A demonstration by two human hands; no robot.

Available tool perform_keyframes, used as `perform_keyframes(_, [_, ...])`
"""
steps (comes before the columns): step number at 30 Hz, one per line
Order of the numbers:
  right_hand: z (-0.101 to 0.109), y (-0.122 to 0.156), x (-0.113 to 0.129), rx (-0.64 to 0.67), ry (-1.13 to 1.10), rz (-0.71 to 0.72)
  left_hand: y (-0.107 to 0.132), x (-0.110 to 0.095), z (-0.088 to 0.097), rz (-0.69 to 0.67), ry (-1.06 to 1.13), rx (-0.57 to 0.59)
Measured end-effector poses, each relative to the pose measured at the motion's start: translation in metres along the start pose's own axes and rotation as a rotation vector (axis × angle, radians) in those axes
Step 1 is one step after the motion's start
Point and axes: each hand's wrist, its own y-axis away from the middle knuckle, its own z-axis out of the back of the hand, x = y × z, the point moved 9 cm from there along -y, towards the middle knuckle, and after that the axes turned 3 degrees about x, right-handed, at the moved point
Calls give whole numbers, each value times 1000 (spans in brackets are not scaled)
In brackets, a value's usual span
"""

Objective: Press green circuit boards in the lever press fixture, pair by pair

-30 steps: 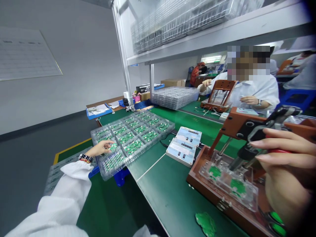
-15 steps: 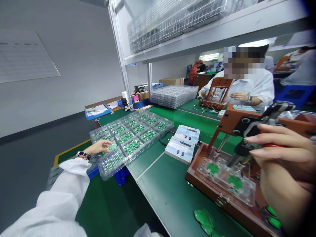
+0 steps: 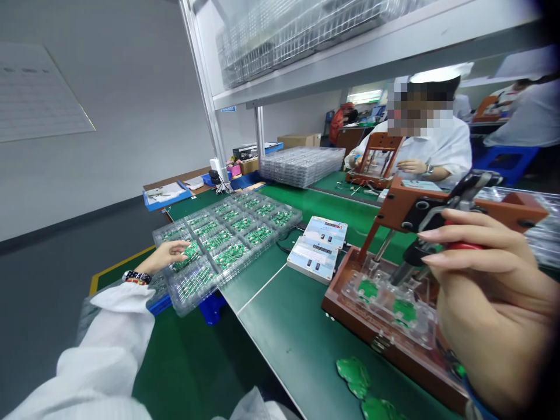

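Note:
My left hand (image 3: 166, 255) is over the near left part of a clear compartment tray (image 3: 205, 303), fingers a little apart beside small green circuit boards (image 3: 191, 252). I see nothing between its fingertips. My right hand (image 3: 490, 291) is closed round the red lever handle (image 3: 466, 245) of a clamp on a brown test fixture (image 3: 394, 213). Below the clamp, two green boards (image 3: 405, 310) sit in the fixture's clear plate. The palm hides part of the handle and the fixture's right side.
Two white meter boxes (image 3: 312, 259) with displays stand left of the fixture. Green pieces (image 3: 353, 376) lie at the table's front. Stacked clear trays (image 3: 301, 166) are at the back. Across the bench a person (image 3: 446, 146) works at another fixture. A shelf (image 3: 350, 64) hangs overhead.
My left hand has drawn back a little, off the board it was touching in the tray. My right hand stays on the lever handle. The view has shifted slightly.

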Motion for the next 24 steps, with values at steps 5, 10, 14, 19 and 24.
perform_keyframes(5, [-2,-2,0,11,19,7,-3,0,-5,18,-88,145])
perform_keyframes(10, [-1,-2,0,11,24,26,-5,0,-8,4,-150,183])
perform_keyframes(14, [-2,-1,-3,28,45,51,-5,-1,-7,-2,-167,182])
perform_keyframes(19, [-1,0,-3,23,46,102,-5,-6,-8,5,-144,226])
perform_keyframes(24, [-3,-1,-1,32,43,109,-3,-12,-9,12,-133,259])
